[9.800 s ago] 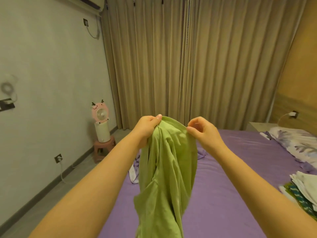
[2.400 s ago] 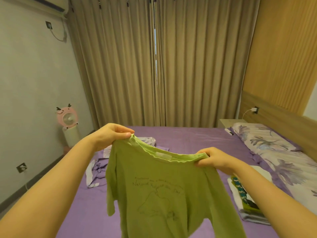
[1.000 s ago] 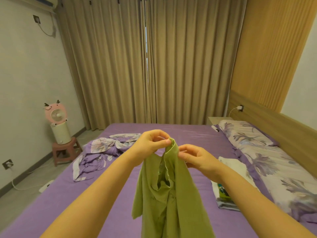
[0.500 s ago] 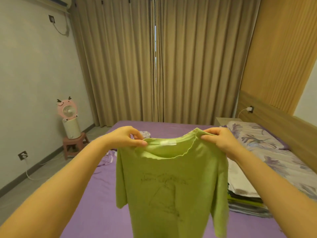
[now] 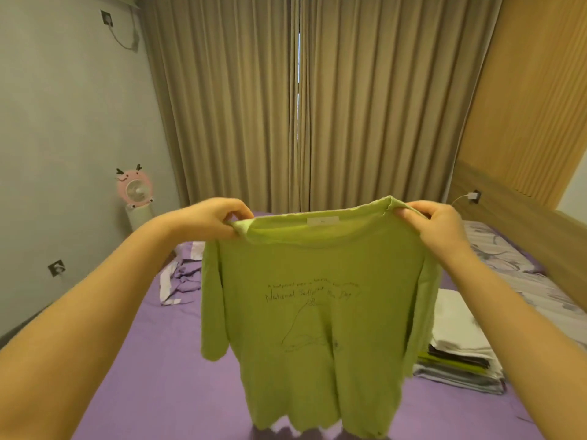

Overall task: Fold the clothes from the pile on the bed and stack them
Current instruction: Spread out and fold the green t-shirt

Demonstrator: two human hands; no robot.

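A green T-shirt (image 5: pixel 317 300) is held spread above the bed (image 5: pixel 152 360), its shoulders pinched by the left hand (image 5: pixel 212 219) and right hand (image 5: pixel 435 223) fingers.

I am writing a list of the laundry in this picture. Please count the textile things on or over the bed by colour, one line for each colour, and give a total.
Green: 1, the T-shirt that the left hand and right hand hold up.
Purple and white: 1, the crumpled pile.
Mixed colours: 1, the folded stack; its pieces cannot be counted.
Floral: 1, the pillow.
Total: 4
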